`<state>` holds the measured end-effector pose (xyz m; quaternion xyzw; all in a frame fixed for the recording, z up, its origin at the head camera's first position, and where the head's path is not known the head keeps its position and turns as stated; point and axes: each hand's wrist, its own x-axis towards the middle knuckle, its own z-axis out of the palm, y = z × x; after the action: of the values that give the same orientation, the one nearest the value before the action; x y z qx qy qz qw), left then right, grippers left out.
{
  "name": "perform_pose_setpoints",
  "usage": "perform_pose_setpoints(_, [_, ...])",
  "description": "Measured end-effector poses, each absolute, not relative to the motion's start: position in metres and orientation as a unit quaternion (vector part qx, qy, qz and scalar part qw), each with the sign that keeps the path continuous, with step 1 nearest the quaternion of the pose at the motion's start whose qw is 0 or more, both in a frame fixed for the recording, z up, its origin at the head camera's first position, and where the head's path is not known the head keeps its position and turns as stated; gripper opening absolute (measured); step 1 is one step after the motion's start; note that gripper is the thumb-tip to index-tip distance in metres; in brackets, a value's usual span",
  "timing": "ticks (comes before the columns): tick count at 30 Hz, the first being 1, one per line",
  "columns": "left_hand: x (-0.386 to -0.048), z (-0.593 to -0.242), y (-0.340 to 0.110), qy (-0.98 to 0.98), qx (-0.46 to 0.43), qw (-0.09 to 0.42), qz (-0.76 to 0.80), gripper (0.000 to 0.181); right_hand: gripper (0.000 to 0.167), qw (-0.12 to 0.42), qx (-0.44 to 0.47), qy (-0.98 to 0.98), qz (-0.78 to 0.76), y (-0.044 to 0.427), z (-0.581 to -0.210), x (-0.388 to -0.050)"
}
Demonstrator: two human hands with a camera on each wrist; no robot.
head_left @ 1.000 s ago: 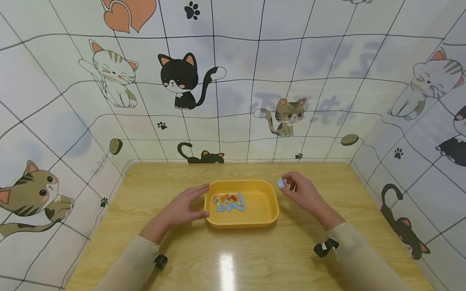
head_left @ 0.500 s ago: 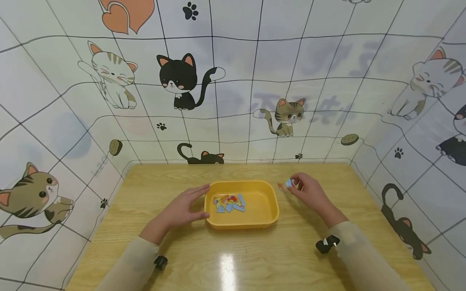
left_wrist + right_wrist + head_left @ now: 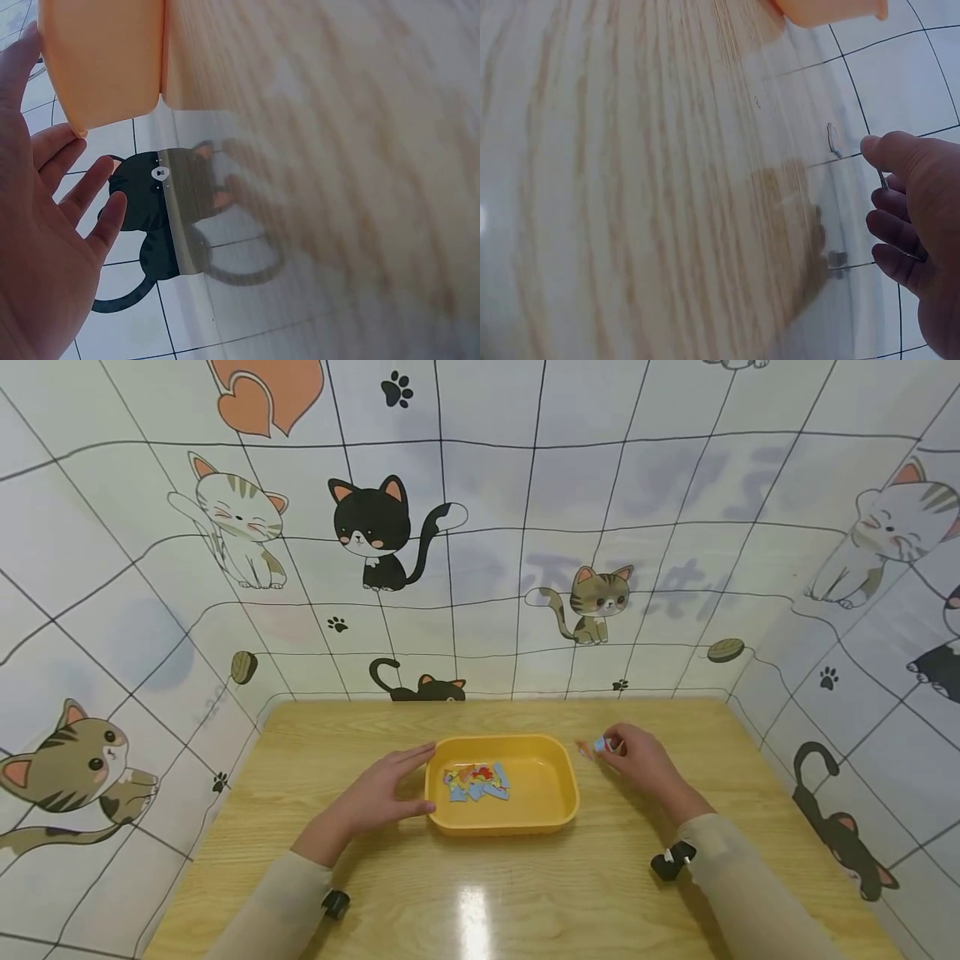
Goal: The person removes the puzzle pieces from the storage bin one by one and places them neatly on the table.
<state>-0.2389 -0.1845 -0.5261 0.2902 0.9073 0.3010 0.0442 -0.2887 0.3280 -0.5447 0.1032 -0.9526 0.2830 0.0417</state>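
Note:
In the head view my left hand [image 3: 384, 791] rests at the left end of a yellow plastic tray [image 3: 542, 818], its fingers and thumb extended and touching the rim. The left wrist view shows fingertips [image 3: 73, 136] against the tray's edge. Right of the tray, my right hand [image 3: 637, 762] pinches a small light-blue and red puzzle piece [image 3: 602, 744] between thumb and fingers. That piece appears edge-on as a thin sliver [image 3: 883, 181] in the right wrist view. Another puzzle piece [image 3: 583, 749], orange-brown, lies on the table just left of the right hand.
Several colourful puzzle pieces [image 3: 476, 782] lie bunched in the tray's left half. Under everything is a wood-grain table [image 3: 405, 893]. A white sheet [image 3: 487, 552] with cat drawings and grid lines stands behind and on both sides.
My right hand has shifted right, away from the tray, with the light-blue piece. The orange-brown piece is now visible on the table beside it. My left hand has stayed at the tray.

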Motion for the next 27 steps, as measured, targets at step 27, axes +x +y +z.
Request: perform_pose_setpoints(27, [-0.239, -0.527, -0.185, 0.908, 0.289, 0.042, 0.302, 0.094, 0.027, 0.034, 0.108, -0.955, 0.275, 0.329, -0.555, -0.298])
